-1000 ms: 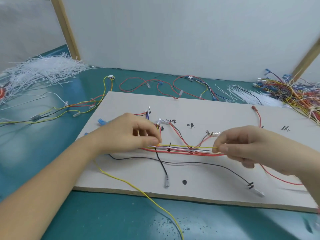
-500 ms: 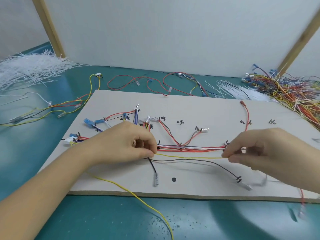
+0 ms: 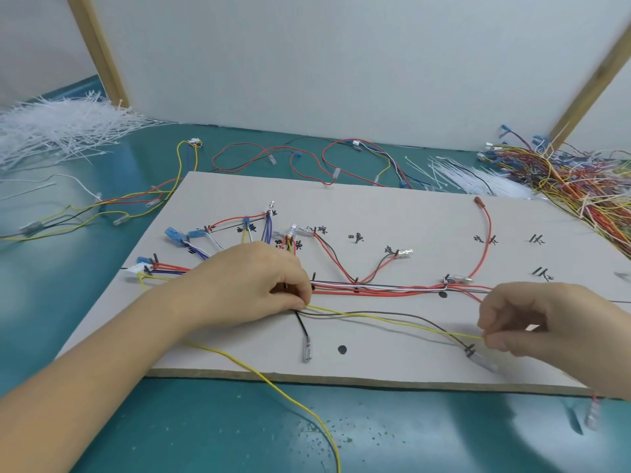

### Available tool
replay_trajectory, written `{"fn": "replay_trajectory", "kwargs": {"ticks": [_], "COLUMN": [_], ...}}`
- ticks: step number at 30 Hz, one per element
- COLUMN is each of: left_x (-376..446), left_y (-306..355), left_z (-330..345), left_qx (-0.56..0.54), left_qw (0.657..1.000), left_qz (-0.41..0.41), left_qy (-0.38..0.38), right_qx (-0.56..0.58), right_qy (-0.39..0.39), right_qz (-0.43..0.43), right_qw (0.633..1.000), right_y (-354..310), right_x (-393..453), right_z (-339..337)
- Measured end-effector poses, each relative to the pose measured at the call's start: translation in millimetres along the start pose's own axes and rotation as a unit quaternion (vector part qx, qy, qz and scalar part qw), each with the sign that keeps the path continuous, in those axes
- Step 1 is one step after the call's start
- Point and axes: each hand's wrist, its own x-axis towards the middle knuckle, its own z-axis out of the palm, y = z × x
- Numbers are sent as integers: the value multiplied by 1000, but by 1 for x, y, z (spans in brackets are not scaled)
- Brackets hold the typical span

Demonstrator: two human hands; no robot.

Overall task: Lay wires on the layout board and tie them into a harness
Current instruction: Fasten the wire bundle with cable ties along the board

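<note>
Pinching the yellow wire [image 3: 392, 319] in both hands, I've dropped my right [image 3: 532, 322] toward five o'clock, slanting it off the bundle [image 3: 379, 289]; left [image 3: 252, 285] stays put on the board [image 3: 392, 213].

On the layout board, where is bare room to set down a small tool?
Free: the layout board's far strip, between its back edge and the handwritten labels, left of the red wire. The middle is crowded: wire bundle and the yellow wire held between left hand and right hand.
</note>
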Motion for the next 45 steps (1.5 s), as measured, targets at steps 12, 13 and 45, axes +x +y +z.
{"fn": "replay_trajectory", "kwargs": {"ticks": [12,13,45], "left_x": [-1,-1,-13], "left_y": [0,0,-16], "left_z": [-4,-5,-32], "left_qx": [-9,-17,-259], "left_qw": [1000,1000,951], "left_qz": [-3,-2,-68], "left_qy": [-22,-22,152], "right_qx": [-86,-80,-74], "right_qy": [-28,-29,-65], "right_qz": [-29,-31,-241], "right_qw": [995,996,965], "right_y": [-10,-10,-153], "right_x": [6,6,22], "right_z": [1,0,72]}}
